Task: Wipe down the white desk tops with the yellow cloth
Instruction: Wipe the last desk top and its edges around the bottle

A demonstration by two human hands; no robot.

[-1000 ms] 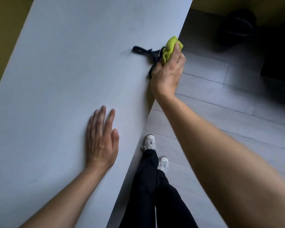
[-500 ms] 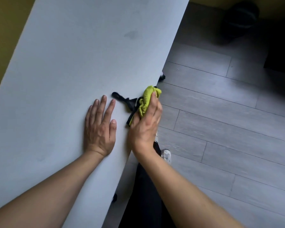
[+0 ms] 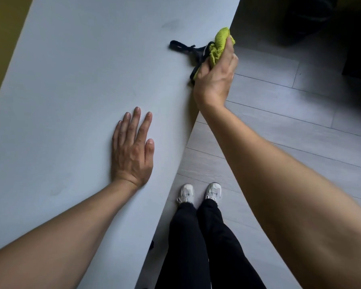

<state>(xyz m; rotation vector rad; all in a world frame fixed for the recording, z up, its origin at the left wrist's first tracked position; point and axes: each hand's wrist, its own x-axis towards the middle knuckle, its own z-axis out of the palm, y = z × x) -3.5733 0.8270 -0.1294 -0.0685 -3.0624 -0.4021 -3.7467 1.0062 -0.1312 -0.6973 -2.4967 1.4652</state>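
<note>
The left hand [image 3: 132, 151] lies flat, palm down, on the white desk top [image 3: 75, 84], fingers straight and slightly spread, forearm reaching in from the near edge. Beyond it and to its right, the right hand [image 3: 215, 77] curls around the bunched yellow cloth [image 3: 220, 45] at the desk's right edge, arm stretched out forward. A black strap [image 3: 183, 47] trails from the cloth toward the left.

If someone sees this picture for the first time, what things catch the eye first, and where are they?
The bright yellow cloth, bunched in the right hand at the right edge of the white desk top, stands out most. A black strap trails from it across the desk. The left hand lies flat on the desk, nearer the person.
</note>
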